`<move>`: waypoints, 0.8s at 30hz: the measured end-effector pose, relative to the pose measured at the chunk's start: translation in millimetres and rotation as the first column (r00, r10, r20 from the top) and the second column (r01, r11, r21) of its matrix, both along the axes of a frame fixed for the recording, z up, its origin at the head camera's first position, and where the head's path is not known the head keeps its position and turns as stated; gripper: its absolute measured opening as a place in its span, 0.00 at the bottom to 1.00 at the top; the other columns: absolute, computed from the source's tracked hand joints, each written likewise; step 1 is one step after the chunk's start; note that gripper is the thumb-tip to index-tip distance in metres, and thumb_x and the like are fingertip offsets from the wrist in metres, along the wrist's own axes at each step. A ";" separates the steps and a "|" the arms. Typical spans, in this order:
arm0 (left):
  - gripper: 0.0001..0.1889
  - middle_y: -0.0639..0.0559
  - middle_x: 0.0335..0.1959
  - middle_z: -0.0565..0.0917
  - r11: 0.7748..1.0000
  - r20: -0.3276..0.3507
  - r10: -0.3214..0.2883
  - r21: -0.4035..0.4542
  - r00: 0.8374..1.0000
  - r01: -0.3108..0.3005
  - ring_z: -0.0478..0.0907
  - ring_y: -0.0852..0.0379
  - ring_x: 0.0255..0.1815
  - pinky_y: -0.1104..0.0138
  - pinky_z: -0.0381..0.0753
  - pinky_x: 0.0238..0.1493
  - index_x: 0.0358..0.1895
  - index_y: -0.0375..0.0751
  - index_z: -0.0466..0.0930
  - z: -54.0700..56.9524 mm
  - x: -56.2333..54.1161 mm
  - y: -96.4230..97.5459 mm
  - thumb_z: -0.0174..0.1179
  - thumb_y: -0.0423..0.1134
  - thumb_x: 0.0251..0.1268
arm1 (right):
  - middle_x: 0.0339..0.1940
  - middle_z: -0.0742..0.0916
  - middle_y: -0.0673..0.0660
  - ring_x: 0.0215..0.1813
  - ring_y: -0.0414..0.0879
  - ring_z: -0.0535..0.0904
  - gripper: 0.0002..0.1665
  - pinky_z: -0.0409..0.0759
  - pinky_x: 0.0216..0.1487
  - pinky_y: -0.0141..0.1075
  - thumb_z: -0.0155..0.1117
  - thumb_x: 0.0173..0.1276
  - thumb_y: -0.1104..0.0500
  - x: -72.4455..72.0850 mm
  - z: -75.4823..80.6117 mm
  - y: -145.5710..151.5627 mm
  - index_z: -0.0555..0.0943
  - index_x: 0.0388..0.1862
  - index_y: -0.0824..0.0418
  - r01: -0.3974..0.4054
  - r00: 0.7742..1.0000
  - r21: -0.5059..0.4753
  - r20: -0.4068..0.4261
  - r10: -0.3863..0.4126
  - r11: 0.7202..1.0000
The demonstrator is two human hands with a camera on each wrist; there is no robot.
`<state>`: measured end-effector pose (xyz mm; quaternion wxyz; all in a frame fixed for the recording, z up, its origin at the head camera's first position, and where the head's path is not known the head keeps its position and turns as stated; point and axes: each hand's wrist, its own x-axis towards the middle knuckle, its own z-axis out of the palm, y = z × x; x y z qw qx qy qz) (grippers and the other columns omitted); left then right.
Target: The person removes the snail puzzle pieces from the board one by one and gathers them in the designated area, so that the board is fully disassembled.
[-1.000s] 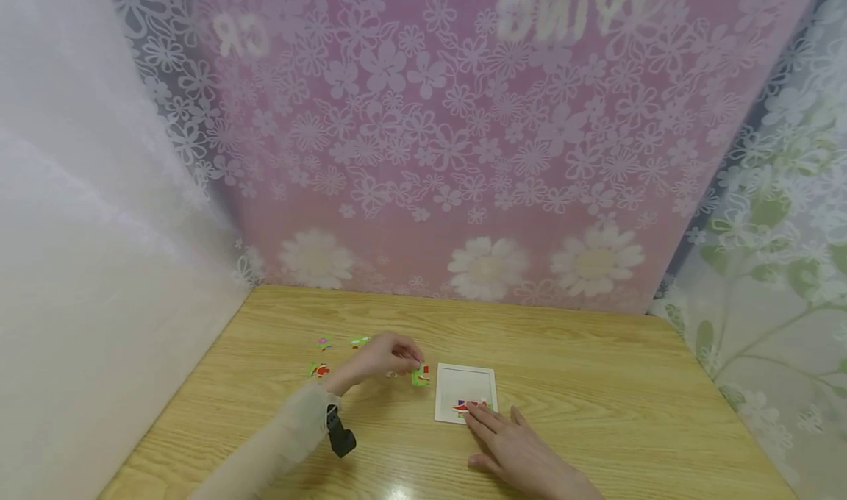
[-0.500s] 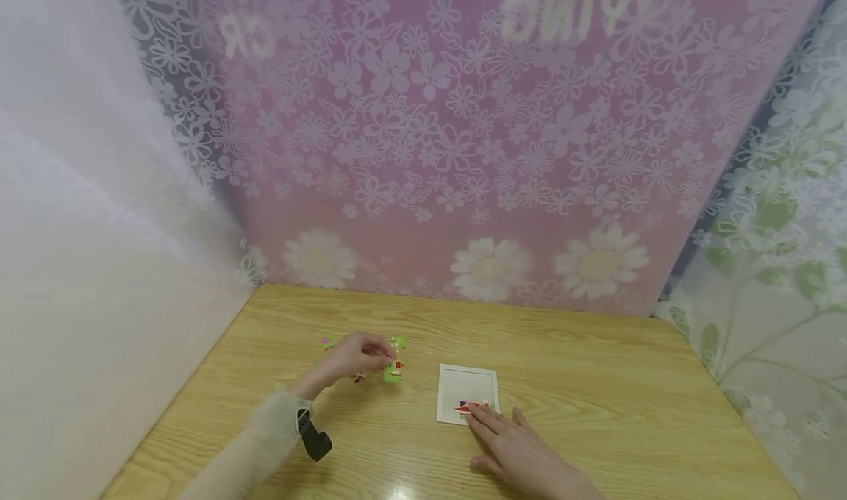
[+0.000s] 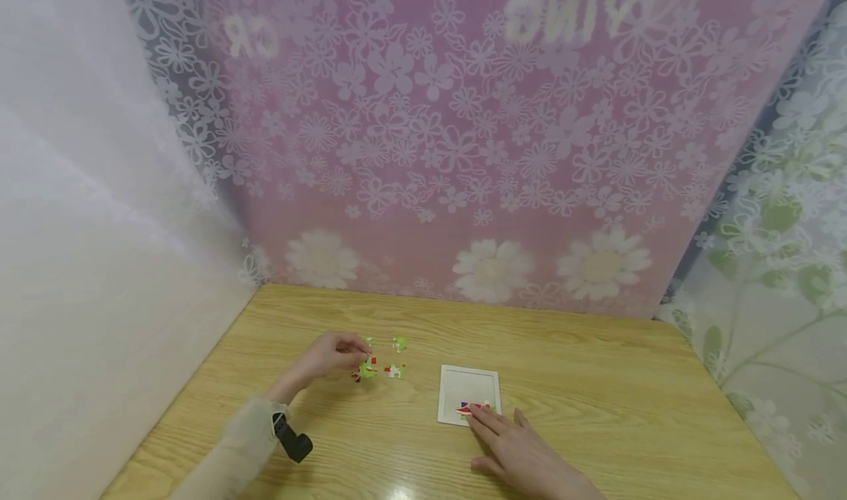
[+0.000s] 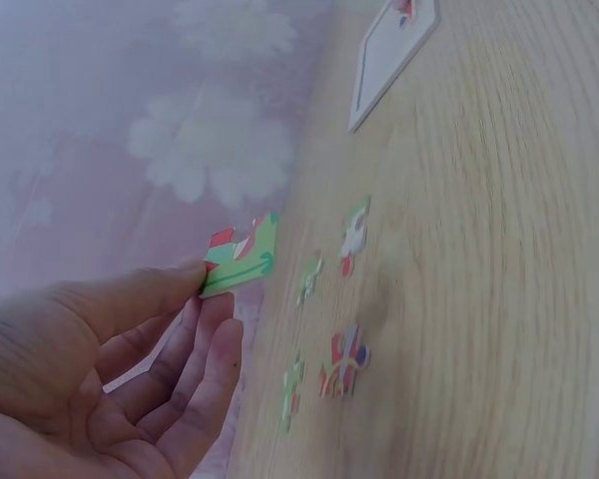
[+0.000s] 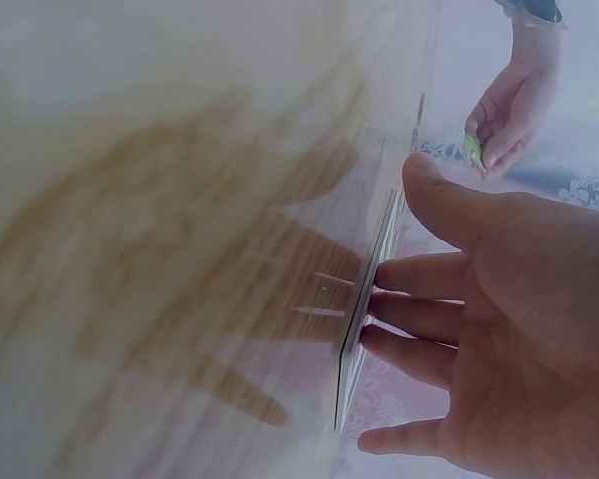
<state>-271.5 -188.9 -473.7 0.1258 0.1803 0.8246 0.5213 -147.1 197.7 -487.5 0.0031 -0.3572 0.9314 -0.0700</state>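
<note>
My left hand (image 3: 329,354) pinches a green jigsaw piece (image 4: 248,261) with red and white patches between thumb and fingers. It is held above the left part of the table, over other loose pieces. My right hand (image 3: 523,445) lies with its fingers extended over the near edge of a white puzzle tray (image 3: 470,376). Its fingertips rest on red, white and purple pieces (image 3: 462,409) along the tray's near side and partly cover them. In the right wrist view the tray (image 5: 364,299) appears edge-on, touched by several straight fingers.
Loose jigsaw pieces lie near the left hand: a white-and-red piece (image 3: 395,371), a green one (image 3: 400,342) behind it, and a red-and-blue one (image 4: 346,361). The wooden table (image 3: 595,390) meets a flowered pink backdrop (image 3: 423,191) behind.
Carrying the green jigsaw piece, my left hand has moved left, away from the tray and over the loose pieces. My right hand stays on the tray.
</note>
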 end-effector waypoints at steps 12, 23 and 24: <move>0.16 0.41 0.43 0.86 0.998 -0.002 0.056 -0.022 0.998 -0.056 0.83 0.42 0.42 0.51 0.86 0.44 0.54 0.29 0.82 -0.3 10.5 -33.6 0.62 0.39 0.73 | 0.76 0.71 0.63 0.75 0.57 0.69 0.42 0.71 0.61 0.71 0.51 0.77 0.36 -0.7 1.5 -0.4 0.72 0.73 0.67 -0.007 0.999 -0.017 0.045 0.007 1.000; 0.15 0.40 0.46 0.86 0.998 0.025 0.058 -0.001 0.998 -0.058 0.82 0.52 0.45 0.56 0.86 0.47 0.53 0.27 0.82 -7.3 21.5 -63.9 0.62 0.37 0.73 | 0.76 0.72 0.62 0.75 0.57 0.69 0.41 0.71 0.61 0.70 0.52 0.77 0.36 -1.3 0.8 -0.2 0.72 0.72 0.67 -0.008 1.000 -0.005 0.018 0.008 1.000; 0.15 0.38 0.47 0.86 0.998 0.031 0.058 -0.002 0.998 -0.058 0.82 0.52 0.46 0.57 0.86 0.47 0.54 0.27 0.82 -7.9 23.2 -66.5 0.62 0.37 0.73 | 0.76 0.72 0.62 0.75 0.57 0.69 0.41 0.71 0.61 0.70 0.52 0.77 0.36 -1.4 0.8 -0.3 0.72 0.72 0.67 -0.008 1.000 -0.007 0.018 0.008 1.000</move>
